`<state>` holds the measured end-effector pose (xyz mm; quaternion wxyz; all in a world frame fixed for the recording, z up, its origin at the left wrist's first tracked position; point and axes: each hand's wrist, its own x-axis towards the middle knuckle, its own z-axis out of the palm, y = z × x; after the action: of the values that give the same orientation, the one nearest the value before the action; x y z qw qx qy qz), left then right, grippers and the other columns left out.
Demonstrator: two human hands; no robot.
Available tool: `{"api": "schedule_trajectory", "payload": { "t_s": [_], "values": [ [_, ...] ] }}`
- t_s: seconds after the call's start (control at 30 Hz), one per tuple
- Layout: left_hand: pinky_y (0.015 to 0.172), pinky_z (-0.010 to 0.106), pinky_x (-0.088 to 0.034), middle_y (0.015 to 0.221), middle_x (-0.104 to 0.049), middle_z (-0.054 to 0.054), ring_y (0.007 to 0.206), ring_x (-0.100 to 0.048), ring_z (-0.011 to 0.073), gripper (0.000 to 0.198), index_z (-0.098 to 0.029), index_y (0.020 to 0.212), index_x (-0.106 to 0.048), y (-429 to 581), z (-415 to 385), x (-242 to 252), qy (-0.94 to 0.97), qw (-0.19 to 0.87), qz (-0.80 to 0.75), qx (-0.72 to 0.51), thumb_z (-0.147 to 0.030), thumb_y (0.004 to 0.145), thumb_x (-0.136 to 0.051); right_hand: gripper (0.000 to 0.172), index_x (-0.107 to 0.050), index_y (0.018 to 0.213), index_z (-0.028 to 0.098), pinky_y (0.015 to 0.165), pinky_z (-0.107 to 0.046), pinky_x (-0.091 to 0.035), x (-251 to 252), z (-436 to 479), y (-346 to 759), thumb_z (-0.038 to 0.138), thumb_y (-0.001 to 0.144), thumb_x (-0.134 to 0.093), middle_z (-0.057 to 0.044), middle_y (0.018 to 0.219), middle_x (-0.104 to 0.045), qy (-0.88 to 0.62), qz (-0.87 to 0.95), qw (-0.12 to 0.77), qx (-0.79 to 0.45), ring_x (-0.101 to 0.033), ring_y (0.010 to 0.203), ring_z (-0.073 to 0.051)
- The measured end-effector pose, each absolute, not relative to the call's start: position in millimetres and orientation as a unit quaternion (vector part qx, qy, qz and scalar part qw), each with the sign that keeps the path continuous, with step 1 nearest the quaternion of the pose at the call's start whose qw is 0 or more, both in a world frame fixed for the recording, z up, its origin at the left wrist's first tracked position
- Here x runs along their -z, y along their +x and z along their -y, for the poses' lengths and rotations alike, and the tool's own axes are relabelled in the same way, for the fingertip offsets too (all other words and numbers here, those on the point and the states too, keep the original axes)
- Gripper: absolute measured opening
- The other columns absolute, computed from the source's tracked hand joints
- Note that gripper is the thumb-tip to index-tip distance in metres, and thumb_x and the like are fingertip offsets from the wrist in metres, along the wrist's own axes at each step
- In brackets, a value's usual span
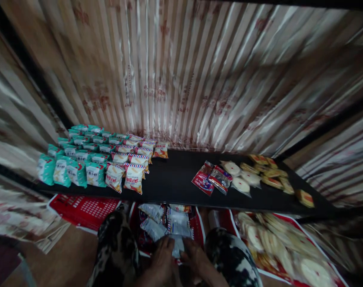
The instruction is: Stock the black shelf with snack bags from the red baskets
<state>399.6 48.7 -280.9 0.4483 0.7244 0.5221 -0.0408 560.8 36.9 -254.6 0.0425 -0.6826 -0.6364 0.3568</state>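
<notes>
In the red box point(200, 223) between my knees lie several snack packets, some showing a plain silvery side. My left hand point(163, 255) and my right hand point(195, 257) are low over its near end, one on each side of a silvery snack packet point(178, 246). Their fingers close in on that packet from both sides; dim light and blur hide the fingertips. On the black shelf point(175, 179) just beyond stand rows of teal snack bags point(76, 173) and white-and-red snack bags point(133, 178).
Two dark red packets point(219, 179), round white packaged cakes point(240, 185) and yellow packets point(273, 181) lie on the shelf's right half. Below right, a red-edged box point(314, 243) holds round packaged cakes. A red printed box flap point(85, 211) sits at left. Striped plastic sheeting point(169, 79) hangs behind.
</notes>
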Motion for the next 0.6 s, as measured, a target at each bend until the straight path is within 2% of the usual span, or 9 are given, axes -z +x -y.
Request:
{"api": "schedule_trajectory", "payload": {
  "t_s": [0.13,0.3,0.43,0.6],
  "values": [
    [0.111,0.031,-0.024,0.142,-0.042,0.008,0.132,-0.034,0.0198,0.059,-0.016,0.133,-0.046,396.1,-52.0,267.6,0.724,0.438,-0.532,-0.030,-0.012,0.075,-0.037,0.052,-0.054,0.126,0.011,0.096,-0.030,-0.041,238.7,-31.0,556.0,0.025,0.077,-0.050,-0.018,0.125,-0.058,-0.679,0.637,0.030,-0.363,-0.056,0.114,-0.024],
    [0.099,0.029,-0.038,0.117,-0.061,0.010,0.111,-0.054,0.0198,0.045,-0.015,0.120,-0.057,383.6,-68.5,226.7,0.771,0.364,-0.519,-0.062,-0.016,0.079,-0.036,0.065,-0.046,0.132,0.010,0.095,-0.030,-0.041,214.0,-31.1,546.1,0.024,0.070,-0.057,-0.018,0.128,-0.055,-0.657,0.661,0.039,-0.362,-0.054,0.116,-0.026],
    [0.092,0.033,-0.042,0.108,-0.066,0.010,0.104,-0.059,0.0231,0.037,-0.017,0.110,-0.061,373.7,-86.5,191.7,0.798,0.319,-0.509,-0.057,-0.030,0.084,-0.039,0.057,-0.050,0.128,0.014,0.090,-0.031,-0.043,200.0,-32.3,538.6,0.023,0.072,-0.054,-0.017,0.123,-0.058,-0.662,0.664,0.066,-0.342,-0.059,0.108,-0.026],
    [0.084,0.034,-0.044,0.099,-0.069,0.008,0.095,-0.062,0.0253,0.037,-0.022,0.097,-0.066,358.1,-111.1,158.2,0.815,0.292,-0.495,-0.080,-0.050,0.078,-0.051,0.049,-0.054,0.124,0.015,0.090,-0.031,-0.044,190.4,-39.1,538.1,0.035,0.079,-0.050,-0.013,0.117,-0.063,-0.613,0.652,0.194,-0.402,-0.059,0.108,-0.025]
  ]
}}
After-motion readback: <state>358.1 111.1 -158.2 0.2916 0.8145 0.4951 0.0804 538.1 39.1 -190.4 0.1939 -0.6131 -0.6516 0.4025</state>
